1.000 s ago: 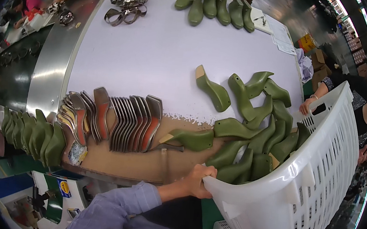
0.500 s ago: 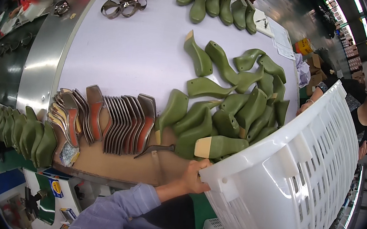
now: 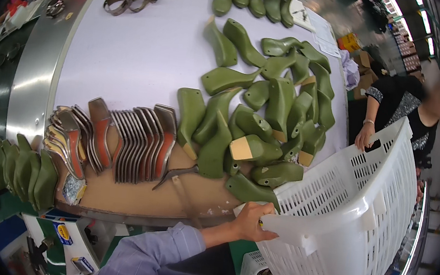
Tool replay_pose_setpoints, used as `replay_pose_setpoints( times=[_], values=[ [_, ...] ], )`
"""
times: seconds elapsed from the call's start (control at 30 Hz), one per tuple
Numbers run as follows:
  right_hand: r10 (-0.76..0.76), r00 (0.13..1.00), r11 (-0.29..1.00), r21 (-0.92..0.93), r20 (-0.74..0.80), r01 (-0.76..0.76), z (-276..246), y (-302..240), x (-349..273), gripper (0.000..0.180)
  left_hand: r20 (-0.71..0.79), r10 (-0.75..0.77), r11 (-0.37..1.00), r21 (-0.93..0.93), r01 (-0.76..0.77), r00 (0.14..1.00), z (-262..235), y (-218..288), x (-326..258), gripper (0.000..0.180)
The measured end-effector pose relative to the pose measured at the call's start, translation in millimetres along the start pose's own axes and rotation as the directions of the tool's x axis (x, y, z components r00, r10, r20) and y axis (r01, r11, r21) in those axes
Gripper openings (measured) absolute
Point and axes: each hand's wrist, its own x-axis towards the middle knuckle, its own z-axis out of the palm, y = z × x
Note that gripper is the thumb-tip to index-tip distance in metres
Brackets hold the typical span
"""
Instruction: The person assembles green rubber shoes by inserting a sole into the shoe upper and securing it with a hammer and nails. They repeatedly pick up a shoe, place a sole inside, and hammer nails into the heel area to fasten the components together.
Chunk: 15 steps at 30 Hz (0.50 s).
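Here, left hand (image 3: 251, 222) fingers grip one white basket (image 3: 350, 228) beside about twenty green shoe lasts (image 3: 255, 114).

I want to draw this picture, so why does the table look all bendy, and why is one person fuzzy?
In the head view, the fisheye lens curves the table edge and leaves black corners; the person at the right rim is blurred; glare streaks the shiny metal strip; the green shoe forms and white basket look sharp.
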Motion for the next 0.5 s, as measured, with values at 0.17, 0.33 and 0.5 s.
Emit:
replay_pose_setpoints(
  times=[0.17, 0.33, 0.5],
  values=[
    [0.001, 1.000, 0.999, 0.055, 0.000, -0.001, -25, -6, -1, 0.060, 0.129, -0.026, 0.997, 0.073, 0.017, 0.991, 24, 2, -13, 0.037],
    [-0.012, 1.000, 0.986, 0.164, -0.019, 0.015, -76, -12, -1, 0.060, 0.319, -0.012, 0.994, 0.104, -0.022, 0.948, 65, 33, -22, 0.033],
    [-0.039, 0.995, 0.923, 0.378, -0.091, 0.071, -158, -2, -5, 0.060, 0.686, 0.072, 0.997, -0.059, -0.042, 0.724, 178, 69, -41, 0.033]
  ],
)
